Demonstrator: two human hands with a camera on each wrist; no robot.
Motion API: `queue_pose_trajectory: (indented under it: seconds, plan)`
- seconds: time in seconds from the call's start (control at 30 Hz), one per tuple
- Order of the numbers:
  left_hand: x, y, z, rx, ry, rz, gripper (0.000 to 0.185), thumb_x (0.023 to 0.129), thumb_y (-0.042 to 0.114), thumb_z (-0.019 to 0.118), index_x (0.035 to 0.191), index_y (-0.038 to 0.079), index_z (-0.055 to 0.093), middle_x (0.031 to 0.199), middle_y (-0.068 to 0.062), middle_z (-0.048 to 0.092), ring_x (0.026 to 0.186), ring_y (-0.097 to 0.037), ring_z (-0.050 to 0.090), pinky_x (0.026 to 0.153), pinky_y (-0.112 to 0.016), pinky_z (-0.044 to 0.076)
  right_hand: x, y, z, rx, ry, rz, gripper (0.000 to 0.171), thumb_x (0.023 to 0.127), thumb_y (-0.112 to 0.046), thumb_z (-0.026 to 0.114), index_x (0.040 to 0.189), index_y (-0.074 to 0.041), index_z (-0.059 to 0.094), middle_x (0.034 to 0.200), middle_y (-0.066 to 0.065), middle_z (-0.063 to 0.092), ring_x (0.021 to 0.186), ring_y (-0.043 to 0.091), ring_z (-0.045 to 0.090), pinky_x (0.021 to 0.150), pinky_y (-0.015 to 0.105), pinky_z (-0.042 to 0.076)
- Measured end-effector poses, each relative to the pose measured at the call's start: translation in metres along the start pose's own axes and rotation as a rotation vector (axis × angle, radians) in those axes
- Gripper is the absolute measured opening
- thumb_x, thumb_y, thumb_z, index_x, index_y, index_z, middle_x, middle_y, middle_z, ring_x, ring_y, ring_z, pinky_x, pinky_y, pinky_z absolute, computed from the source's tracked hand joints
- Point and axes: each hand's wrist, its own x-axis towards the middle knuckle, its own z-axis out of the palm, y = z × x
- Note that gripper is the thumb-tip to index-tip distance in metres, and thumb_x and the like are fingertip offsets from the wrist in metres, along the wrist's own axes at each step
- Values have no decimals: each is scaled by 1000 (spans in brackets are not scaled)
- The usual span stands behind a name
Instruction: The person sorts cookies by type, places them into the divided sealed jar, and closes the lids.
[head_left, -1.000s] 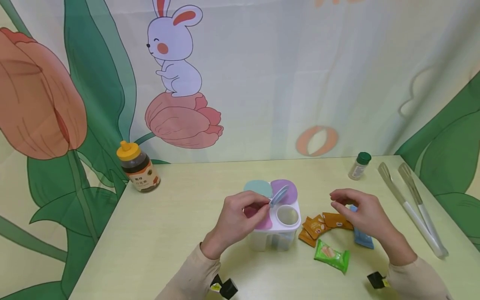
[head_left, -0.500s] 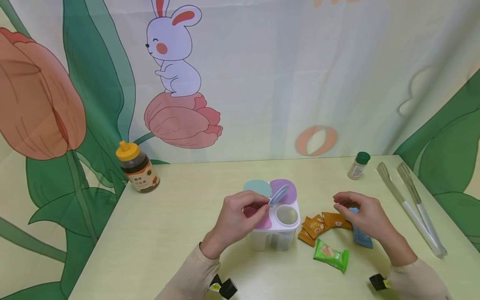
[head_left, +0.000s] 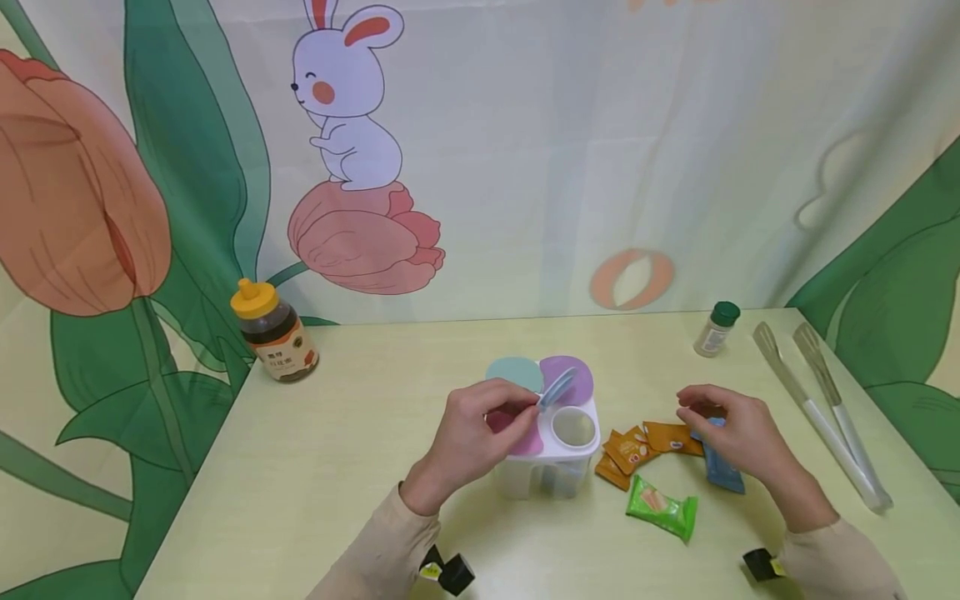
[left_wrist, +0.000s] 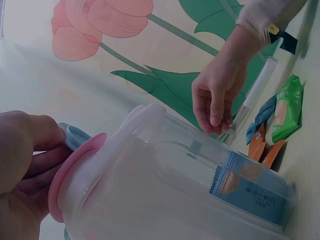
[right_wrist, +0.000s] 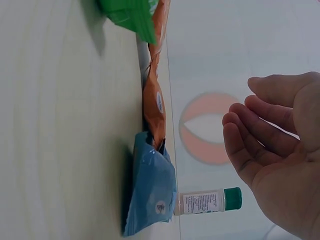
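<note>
My left hand (head_left: 476,427) pinches a light blue lid (head_left: 559,388) and holds it tilted up from a clear container (head_left: 542,481) with a white top. The lid's round opening (head_left: 574,427) is uncovered; teal (head_left: 517,373), purple (head_left: 577,382) and pink lids cover the others, the pink one partly behind my fingers. Through the clear wall in the left wrist view, a blue snack packet (left_wrist: 250,192) shows inside. My right hand (head_left: 738,427) hovers with nothing in it, fingers loosely bent, over a blue packet (head_left: 724,473) and beside orange packets (head_left: 632,451).
A green packet (head_left: 663,509) lies in front of the orange ones. Two long white-handled tools (head_left: 840,433) with metal ends lie at the right edge. A green-capped shaker bottle (head_left: 716,330) stands at the back right, a yellow-capped jar (head_left: 279,337) at the back left.
My right hand has drifted slightly to the right, away from the container. The left hand stays in place with the light blue lid.
</note>
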Motion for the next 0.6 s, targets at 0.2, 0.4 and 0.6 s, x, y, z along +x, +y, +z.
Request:
queue_pose_trajectory:
  seconds: [0.2,0.4,0.6]
  plan:
    - [0,0,0,-2,1,1,10,84,3,73,93,1,74,88,-6,72,74,-8,65,65,-17,57,-3,4,-1,-27,-24,39,19,88,-18,72,104,-7,70,91,3,73,77,11,66,65,24,54]
    - [0,0,0,-6,3,11,9,84,2,73,93,1,74,87,-6,72,73,-8,65,64,-18,57,-6,8,-4,-63,-40,78,22,88,-17,72,106,-5,70,94,6,73,80,19,69,69,30,55]
    - [1,-1,0,-4,6,24,9,83,1,73,92,1,73,87,-7,72,72,-8,66,63,-18,57,-7,15,-6,-69,-88,138,27,87,-17,73,109,-2,69,96,9,73,83,24,69,70,30,55]
